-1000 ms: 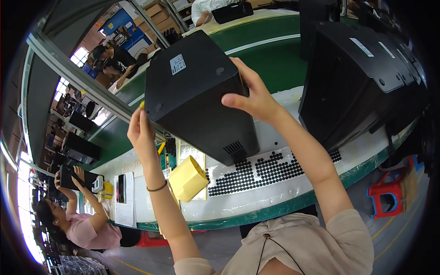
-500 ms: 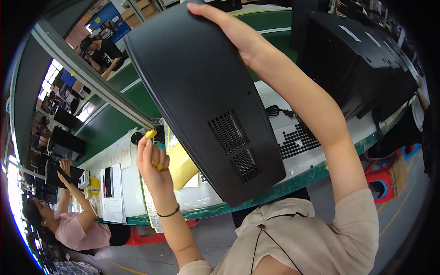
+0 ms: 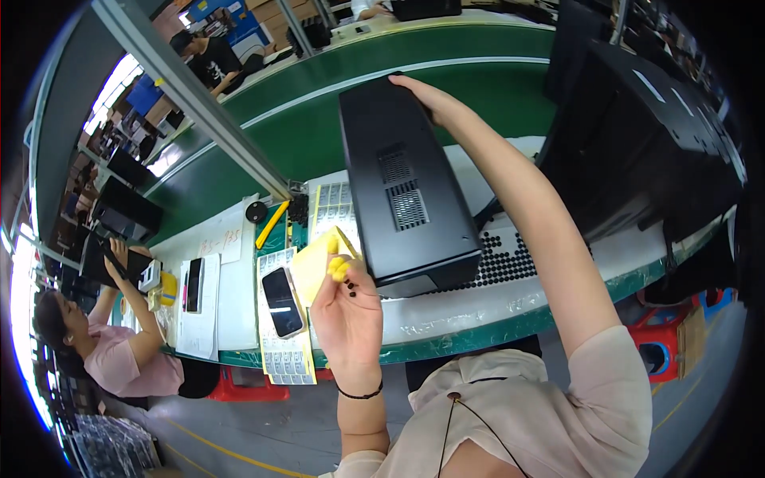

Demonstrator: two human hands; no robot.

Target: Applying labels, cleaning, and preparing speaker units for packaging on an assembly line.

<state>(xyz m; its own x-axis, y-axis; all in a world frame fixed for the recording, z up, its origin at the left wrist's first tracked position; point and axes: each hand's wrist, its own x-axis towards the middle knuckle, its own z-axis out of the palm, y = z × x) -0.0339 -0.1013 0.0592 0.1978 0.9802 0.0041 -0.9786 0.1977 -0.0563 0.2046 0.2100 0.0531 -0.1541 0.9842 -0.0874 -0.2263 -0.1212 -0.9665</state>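
A long black casing (image 3: 406, 199) with two patches of vent slots lies in front of me, its near end over the white worktop. My right hand (image 3: 421, 94) grips its far edge, the arm reaching along its right side. My left hand (image 3: 347, 315) is beside the near left corner, palm turned up and fingers curled, with yellow finger cots (image 3: 338, 268) on the tips. A few small black round pads (image 3: 351, 286) sit among those fingers. More black pads (image 3: 506, 263) lie in rows on the worktop to the casing's right.
Left of the casing are a yellow sheet (image 3: 312, 265), a phone (image 3: 282, 301), label sheets (image 3: 288, 365), a yellow cutter (image 3: 272, 225) and a black roll (image 3: 256, 212). A large black case (image 3: 637, 151) stands at the right. Co-workers sit at left (image 3: 119, 350) and far left (image 3: 213, 64).
The casing has come down and away from me, from tilted up close to lying lower over the worktop. My left hand has moved right and turned palm up.
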